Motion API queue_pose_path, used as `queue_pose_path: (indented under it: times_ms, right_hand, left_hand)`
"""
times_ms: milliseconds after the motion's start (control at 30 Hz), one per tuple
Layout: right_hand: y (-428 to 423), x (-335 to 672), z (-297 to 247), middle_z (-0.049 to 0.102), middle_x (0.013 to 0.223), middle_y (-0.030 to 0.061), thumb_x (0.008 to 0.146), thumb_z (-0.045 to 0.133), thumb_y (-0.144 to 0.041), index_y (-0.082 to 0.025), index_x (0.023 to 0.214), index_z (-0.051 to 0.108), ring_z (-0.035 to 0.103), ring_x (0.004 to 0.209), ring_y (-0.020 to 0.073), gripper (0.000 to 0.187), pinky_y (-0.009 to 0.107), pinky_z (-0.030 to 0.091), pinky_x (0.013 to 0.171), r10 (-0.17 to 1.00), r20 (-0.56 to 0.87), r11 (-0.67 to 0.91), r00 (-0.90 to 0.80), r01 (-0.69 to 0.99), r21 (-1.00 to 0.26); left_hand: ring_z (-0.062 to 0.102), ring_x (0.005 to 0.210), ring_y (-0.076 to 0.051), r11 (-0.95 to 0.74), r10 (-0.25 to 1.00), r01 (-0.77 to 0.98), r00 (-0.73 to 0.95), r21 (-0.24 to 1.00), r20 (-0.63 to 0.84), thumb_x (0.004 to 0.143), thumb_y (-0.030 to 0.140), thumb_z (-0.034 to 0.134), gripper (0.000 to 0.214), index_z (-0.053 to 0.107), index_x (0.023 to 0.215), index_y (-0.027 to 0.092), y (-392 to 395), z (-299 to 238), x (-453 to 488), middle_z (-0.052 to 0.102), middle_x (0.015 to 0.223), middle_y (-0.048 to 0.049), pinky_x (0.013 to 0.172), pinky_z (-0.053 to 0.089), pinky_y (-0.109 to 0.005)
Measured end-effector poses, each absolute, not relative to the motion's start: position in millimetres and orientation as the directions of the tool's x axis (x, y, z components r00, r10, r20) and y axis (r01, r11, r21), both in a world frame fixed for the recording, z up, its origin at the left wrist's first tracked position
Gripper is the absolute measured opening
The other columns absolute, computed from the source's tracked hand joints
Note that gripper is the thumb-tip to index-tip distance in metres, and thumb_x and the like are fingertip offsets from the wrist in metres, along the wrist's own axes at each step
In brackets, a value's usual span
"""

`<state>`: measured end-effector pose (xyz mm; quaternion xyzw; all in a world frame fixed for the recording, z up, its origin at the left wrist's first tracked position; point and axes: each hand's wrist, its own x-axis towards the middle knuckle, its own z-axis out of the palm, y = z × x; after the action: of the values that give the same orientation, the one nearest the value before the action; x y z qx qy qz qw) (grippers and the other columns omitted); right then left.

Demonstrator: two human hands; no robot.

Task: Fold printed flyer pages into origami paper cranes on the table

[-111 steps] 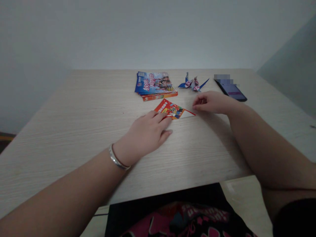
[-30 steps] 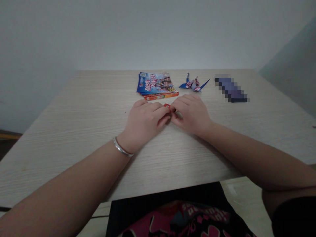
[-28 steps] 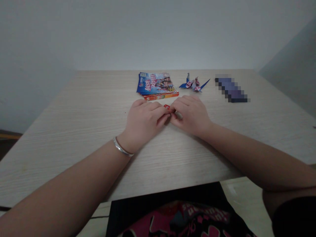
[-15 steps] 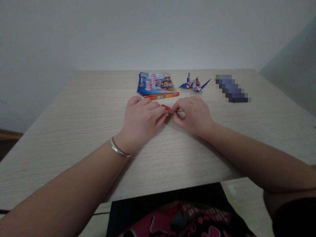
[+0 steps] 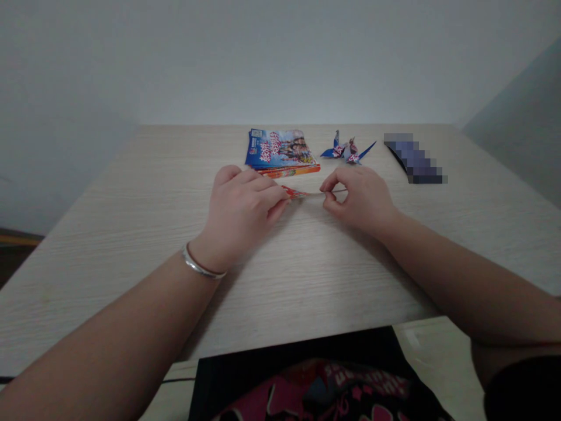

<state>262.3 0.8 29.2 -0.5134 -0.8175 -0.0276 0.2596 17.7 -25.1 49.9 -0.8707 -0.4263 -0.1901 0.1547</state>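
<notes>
A small red printed paper (image 5: 302,193) is stretched edge-on between my two hands just above the light wooden table (image 5: 131,234). My left hand (image 5: 241,210), with a silver bangle at the wrist, pinches the paper's left end between thumb and fingers. My right hand (image 5: 359,196) pinches the right end with thumb and forefinger, its other fingers curled. Most of the paper is hidden by my fingers.
A stack of colourful printed sheets (image 5: 280,153) lies beyond my hands. To its right sit folded blue paper cranes (image 5: 347,151) and a dark phone (image 5: 414,161). The table's near edge runs just in front of my lap.
My hands, pressed together over the paper a second ago, have drawn apart sideways and lifted slightly, pulling the red paper out between them.
</notes>
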Motion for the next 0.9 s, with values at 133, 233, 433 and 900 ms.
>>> queue_pose_path:
  times_ms: [133, 233, 433, 900]
  right_hand:
    - [5.3, 272.7, 28.1, 0.077, 0.087, 0.0043, 0.077, 0.063, -0.022, -0.023, 0.081, 0.069, 0.068, 0.084, 0.0245, 0.008, 0.037, 0.046, 0.079, 0.833, 0.465, 0.449, -0.3, 0.858, -0.249]
    - [7.3, 278.0, 28.1, 0.077, 0.087, 0.0039, 0.077, 0.063, -0.022, -0.023, 0.082, 0.07, 0.067, 0.082, 0.0234, 0.008, 0.036, 0.046, 0.075, 0.841, 0.465, 0.43, -0.277, 0.864, -0.263]
    - [13.8, 290.9, 25.4, 0.077, 0.085, 0.004, 0.076, 0.064, -0.022, -0.023, 0.082, 0.071, 0.068, 0.08, 0.0239, 0.009, 0.037, 0.048, 0.073, 0.854, 0.472, 0.393, -0.221, 0.867, -0.306]
    - [-0.7, 261.1, 24.9, 0.078, 0.095, 0.0061, 0.097, 0.058, -0.03, -0.023, 0.095, 0.074, 0.068, 0.097, 0.025, 0.018, 0.04, 0.046, 0.091, 0.668, 0.537, 0.694, -0.515, 0.691, -0.2]
  left_hand:
    - [0.068, 0.092, -0.027, -0.563, 0.708, 0.819, 0.546, -0.108, 0.449, 0.104, 0.035, 0.05, 0.034, 0.074, 0.082, 0.024, -23.1, 51.2, 15.4, 0.08, 0.092, -0.0055, 0.083, 0.039, -0.045]
    - [0.069, 0.092, -0.027, -0.56, 0.713, 0.823, 0.54, -0.102, 0.448, 0.104, 0.035, 0.05, 0.033, 0.074, 0.083, 0.024, -22.5, 51.3, 14.1, 0.08, 0.092, -0.0057, 0.084, 0.039, -0.045]
    - [0.069, 0.091, -0.025, -0.538, 0.715, 0.837, 0.514, -0.096, 0.475, 0.102, 0.034, 0.052, 0.032, 0.072, 0.08, 0.024, -19.7, 47.5, 10.9, 0.079, 0.089, -0.0044, 0.085, 0.039, -0.044]
    - [0.07, 0.092, -0.025, -0.618, 0.701, 0.786, 0.535, 0.027, 0.472, 0.099, 0.029, 0.053, 0.023, 0.075, 0.103, 0.024, -17.4, 42.0, 13.9, 0.078, 0.094, -0.0055, 0.087, 0.043, -0.042]
